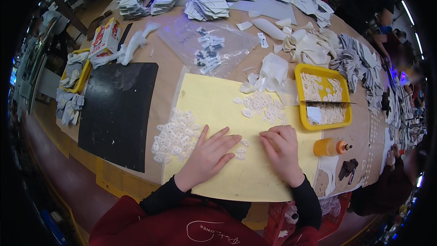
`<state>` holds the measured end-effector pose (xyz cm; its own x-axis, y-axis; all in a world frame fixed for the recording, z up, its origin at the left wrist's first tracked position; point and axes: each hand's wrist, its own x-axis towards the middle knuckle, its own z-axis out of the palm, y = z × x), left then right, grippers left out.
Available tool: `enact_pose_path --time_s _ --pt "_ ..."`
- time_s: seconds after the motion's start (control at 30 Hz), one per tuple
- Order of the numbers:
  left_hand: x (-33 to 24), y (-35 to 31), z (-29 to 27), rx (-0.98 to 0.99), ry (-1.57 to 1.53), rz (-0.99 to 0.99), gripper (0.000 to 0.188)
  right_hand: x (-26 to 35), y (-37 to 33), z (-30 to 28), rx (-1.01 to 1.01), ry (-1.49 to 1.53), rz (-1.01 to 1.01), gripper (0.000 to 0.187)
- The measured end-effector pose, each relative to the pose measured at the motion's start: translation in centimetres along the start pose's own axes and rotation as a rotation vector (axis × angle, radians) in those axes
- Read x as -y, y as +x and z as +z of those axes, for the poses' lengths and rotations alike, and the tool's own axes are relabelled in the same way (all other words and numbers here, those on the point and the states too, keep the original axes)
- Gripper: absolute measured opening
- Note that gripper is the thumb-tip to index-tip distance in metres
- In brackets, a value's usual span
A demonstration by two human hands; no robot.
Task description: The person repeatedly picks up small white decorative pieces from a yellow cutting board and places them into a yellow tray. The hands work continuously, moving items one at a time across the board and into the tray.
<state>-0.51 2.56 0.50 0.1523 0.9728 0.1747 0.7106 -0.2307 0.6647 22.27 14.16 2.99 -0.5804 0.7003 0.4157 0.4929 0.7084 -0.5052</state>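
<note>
White pieces [241,151] lie between left hand [210,155] and right hand [281,144].

Both hands rest on the sheet [214,105], tray [344,92] right, mat [118,109] left.

Both hands lay on a pale yellow sheet [214,105] spread over the brown table [168,64]. The left hand [210,155] rested flat, fingers spread, just beside a heap of small white oval pieces [175,136] — a few loose ones [241,151] lay at its fingertips. The right hand [281,148] was curled, knuckles up, near a second scatter of white pieces [260,106]. To the right sat a yellow tray [346,109] of more pieces and an orange glue bottle [330,147] on its side; a black mat [116,109] lay to the left.
</note>
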Motion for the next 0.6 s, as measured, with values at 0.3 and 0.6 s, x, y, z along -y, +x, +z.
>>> enact_pose_path --time_s 0.3,0.6 --pt "-0.5 -0.3 0.4 0.207 0.079 0.056 0.057 -4.0 0.3 -1.6 -0.049 -0.216 0.080 0.020" --pt "-0.3 -0.2 -0.4 0.008 -0.106 0.020 0.043 -1.9 0.2 -1.2 0.155 -0.128 -0.102 0.026"
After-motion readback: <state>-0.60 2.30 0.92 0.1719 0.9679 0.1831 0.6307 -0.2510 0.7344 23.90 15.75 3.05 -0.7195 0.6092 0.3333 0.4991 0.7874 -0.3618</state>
